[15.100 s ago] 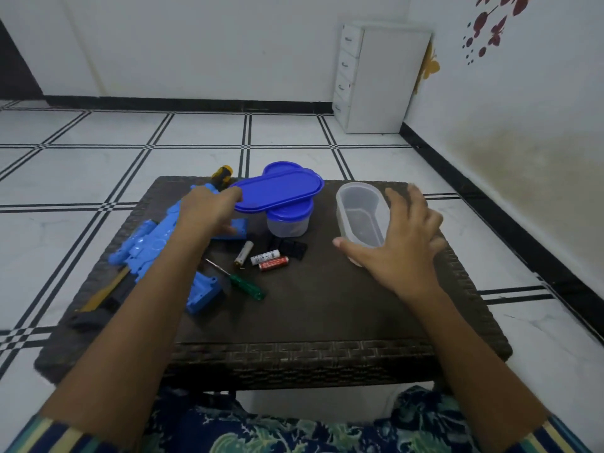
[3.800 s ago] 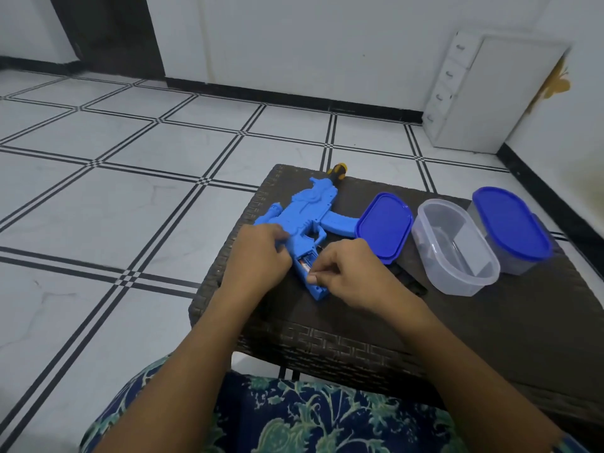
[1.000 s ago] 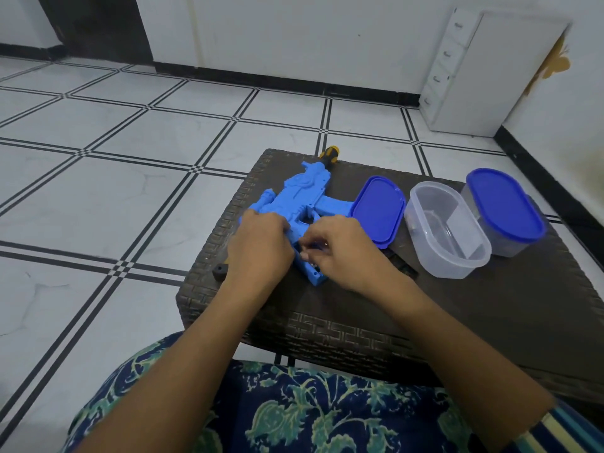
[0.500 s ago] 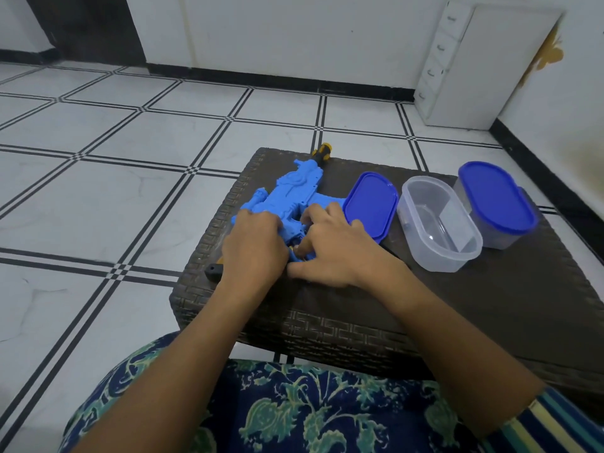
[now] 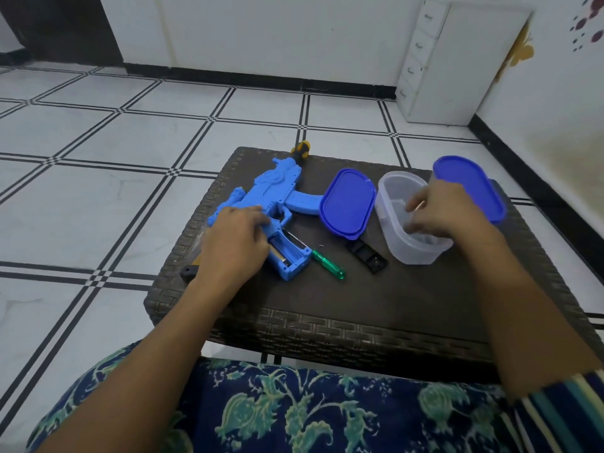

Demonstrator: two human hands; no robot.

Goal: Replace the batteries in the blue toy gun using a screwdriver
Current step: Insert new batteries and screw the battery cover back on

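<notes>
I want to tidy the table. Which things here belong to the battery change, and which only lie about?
Belong to the job: blue toy gun, green-handled screwdriver, black battery cover, small screw, open clear container.

Lying about: loose blue lid, closed blue-lidded container, yellow-black screwdriver.

Glossy plastic toy gun (image 5: pixel 274 191), woven table (image 5: pixel 327 325)

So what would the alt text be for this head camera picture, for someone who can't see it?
A person's left hand steadies a blue toy gun with its battery compartment open on a dark woven table, while the right hand reaches into a clear container. A green screwdriver, a black cover and a blue lid lie between them.
</notes>
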